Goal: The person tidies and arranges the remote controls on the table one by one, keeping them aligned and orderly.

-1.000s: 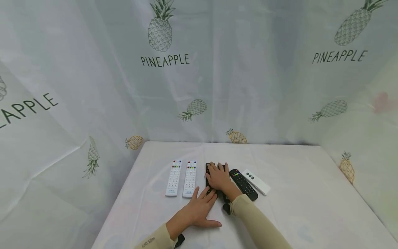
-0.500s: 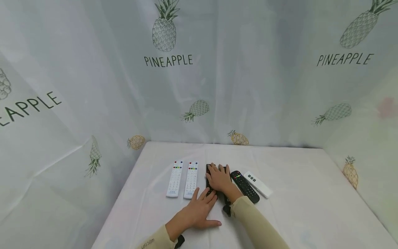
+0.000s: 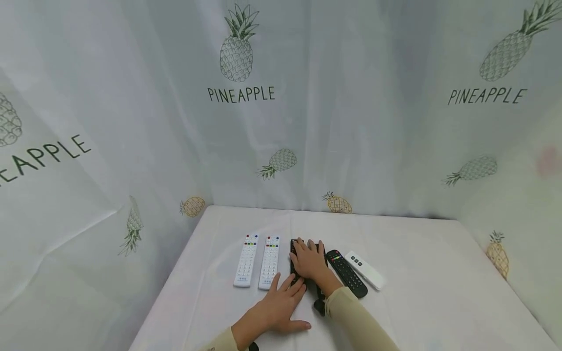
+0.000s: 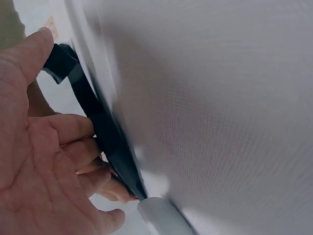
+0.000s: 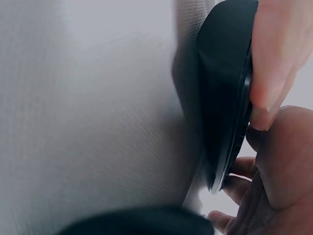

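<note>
My right hand (image 3: 311, 263) rests over two black remote controls standing side by side, the left one (image 3: 292, 245) and the right one (image 3: 325, 253). Its fingers are spread across their upper ends. Lower left, my left hand (image 3: 281, 306) lies with fingers extended and thumb out to the side. Its fingertips touch the near end of the left black remote. In the left wrist view those fingers (image 4: 80, 129) meet the side of a dark remote (image 4: 117, 152). In the right wrist view my fingers (image 5: 274, 63) press on a black remote (image 5: 222, 93). Much of both remotes is hidden.
Two white remotes, one further left (image 3: 246, 261) and one nearer (image 3: 269, 263), lie upright to the left. Right of my hands lie a tilted black remote (image 3: 347, 274) and a tilted white remote with few buttons (image 3: 365, 270). A patterned curtain (image 3: 373, 122) hangs behind the white-covered table (image 3: 421, 273).
The head view has tilted up a little, so everything sits slightly lower in the picture. My hands and the remotes keep nearly the same places relative to each other.
</note>
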A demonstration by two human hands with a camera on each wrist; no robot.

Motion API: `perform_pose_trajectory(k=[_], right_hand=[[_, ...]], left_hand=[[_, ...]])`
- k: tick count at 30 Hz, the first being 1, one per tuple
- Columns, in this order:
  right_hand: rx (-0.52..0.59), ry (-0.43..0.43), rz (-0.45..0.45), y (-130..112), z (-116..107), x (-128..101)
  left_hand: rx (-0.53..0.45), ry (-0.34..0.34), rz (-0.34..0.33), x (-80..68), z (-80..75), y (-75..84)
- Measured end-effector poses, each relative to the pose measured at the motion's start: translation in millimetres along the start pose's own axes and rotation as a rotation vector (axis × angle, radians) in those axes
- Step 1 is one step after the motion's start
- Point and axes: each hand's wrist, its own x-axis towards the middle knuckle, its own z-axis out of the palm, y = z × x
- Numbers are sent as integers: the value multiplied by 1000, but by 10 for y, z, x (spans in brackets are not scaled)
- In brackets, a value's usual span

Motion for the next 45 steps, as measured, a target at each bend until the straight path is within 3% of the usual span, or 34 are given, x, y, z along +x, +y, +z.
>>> perform_pose_trajectory(k=[7,19,26,40,45], right_hand=[[15,3,-5,4,85,-25],[8,-24,13,-37,8,48],[43,-49,13,-39,35,-5],[59,21,-4,-6,43,-16],[58,2,-15,-18,40,-3]], left_hand=[[23,21,10,-3,94,-20],[74,43,-2,-9,-9,-62],[44,12,-4,-27,19,-31],[43,20,-5,12,22,-45],[39,21,-15,-4,3,-50]])
